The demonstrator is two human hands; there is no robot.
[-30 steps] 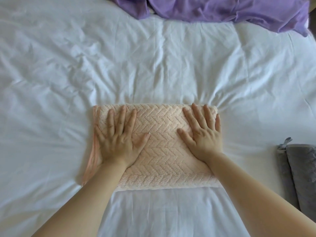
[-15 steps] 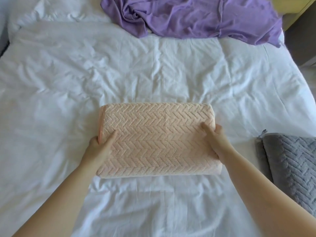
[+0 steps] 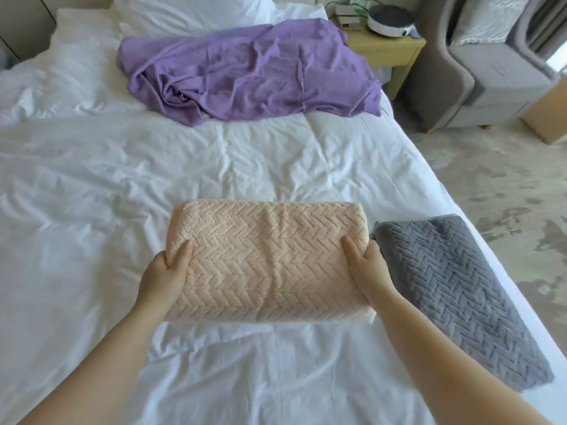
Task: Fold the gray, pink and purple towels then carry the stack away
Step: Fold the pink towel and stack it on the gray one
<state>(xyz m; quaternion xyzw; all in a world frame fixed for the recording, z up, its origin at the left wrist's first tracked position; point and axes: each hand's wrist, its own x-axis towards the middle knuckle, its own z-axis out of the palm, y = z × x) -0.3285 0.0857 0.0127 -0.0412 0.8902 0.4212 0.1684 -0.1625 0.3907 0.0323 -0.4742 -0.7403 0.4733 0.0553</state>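
A folded pink towel [image 3: 267, 259] with a herringbone weave is held just above the white bed [image 3: 92, 185]. My left hand [image 3: 164, 271] grips its left end and my right hand [image 3: 366, 265] grips its right end, thumbs on top. To its right lies the folded gray towel [image 3: 454, 289], close to the bed's right edge, and the pink towel's right end nearly touches it. The purple towel [image 3: 245, 75] lies crumpled and unfolded at the far end of the bed, near the pillows.
White pillows [image 3: 190, 10] sit at the head of the bed. A wooden nightstand [image 3: 389, 53] with a round white device stands at the back right. A gray armchair [image 3: 478, 65] stands beyond it. Floor runs along the bed's right side.
My hands went from pressing flat on the pink towel to gripping its two ends. The towel has come up off the bed and shifted right toward the gray towel. The view has tilted up.
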